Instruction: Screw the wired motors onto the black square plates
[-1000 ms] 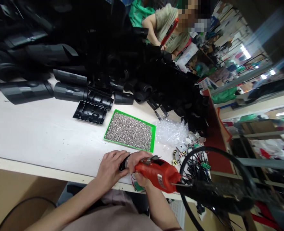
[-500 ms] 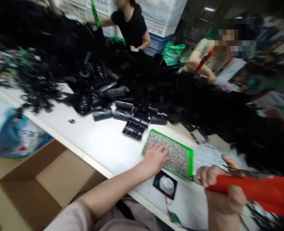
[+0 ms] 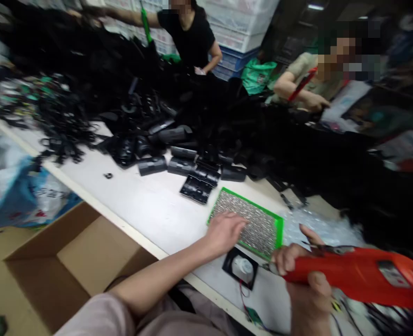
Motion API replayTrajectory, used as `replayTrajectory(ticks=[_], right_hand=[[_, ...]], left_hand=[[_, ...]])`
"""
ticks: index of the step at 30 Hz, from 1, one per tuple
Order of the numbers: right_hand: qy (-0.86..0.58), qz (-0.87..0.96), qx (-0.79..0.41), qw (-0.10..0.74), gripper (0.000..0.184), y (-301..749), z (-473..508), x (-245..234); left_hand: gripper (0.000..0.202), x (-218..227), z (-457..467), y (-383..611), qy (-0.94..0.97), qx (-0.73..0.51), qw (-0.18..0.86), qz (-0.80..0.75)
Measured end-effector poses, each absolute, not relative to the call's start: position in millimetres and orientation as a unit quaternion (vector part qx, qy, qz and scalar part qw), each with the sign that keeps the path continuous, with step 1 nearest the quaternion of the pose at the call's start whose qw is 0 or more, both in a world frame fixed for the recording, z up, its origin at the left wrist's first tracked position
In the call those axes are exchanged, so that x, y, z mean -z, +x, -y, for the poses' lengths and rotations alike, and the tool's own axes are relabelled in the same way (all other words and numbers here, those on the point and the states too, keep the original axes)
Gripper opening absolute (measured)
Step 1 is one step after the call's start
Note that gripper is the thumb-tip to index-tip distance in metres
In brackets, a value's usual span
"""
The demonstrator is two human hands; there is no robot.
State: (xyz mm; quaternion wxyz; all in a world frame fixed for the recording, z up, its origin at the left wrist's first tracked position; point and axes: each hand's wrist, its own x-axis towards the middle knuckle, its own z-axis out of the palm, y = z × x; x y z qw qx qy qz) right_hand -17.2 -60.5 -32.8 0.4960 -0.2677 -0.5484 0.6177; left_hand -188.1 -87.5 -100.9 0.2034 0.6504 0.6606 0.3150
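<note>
My left hand (image 3: 226, 232) rests over the near left part of a green tray (image 3: 280, 232) full of small silver screws (image 3: 253, 219). Its fingers are bent and pressed together, and whatever lies between them is too small to make out. In my right hand (image 3: 299, 270) is a red electric screwdriver (image 3: 353, 273), held nearly level with its tip pointing left. Just left of that tip lies a square black part with a white motor (image 3: 243, 267) on it. Thin wires run from the motor to a small green circuit board (image 3: 253, 316).
Black plastic shells (image 3: 195, 187) lie behind the tray, before a large dark heap (image 3: 220, 112). Clear plastic bags (image 3: 318, 224) sit to its right. A cardboard box (image 3: 87, 256) stands below the table edge (image 3: 122, 224). Two people (image 3: 192, 37) are across the table.
My right hand and the electric screwdriver have moved left, bringing the tip closer to the motor part. My left hand stays over the screws. One person's arm across the table reaches farther left.
</note>
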Motion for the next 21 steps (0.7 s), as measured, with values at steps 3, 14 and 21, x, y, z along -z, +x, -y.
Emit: replayTrajectory(ticks=[3,14,21], right_hand=[[-0.233,0.509,-0.604,0.568,0.061,-33,70,20],[-0.186,0.510,-0.610,0.576,0.052,-66,91,38],[-0.194,0.514,-0.603,0.579,0.056,-58,94,39]], left_hand=[[0.049,101,121,-182,0.372,-0.484,0.523,-0.595],[0.068,106,149,-150,-0.091,-0.484,0.750,-0.442],[0.067,113,152,-146,-0.058,-0.480,0.750,-0.452]])
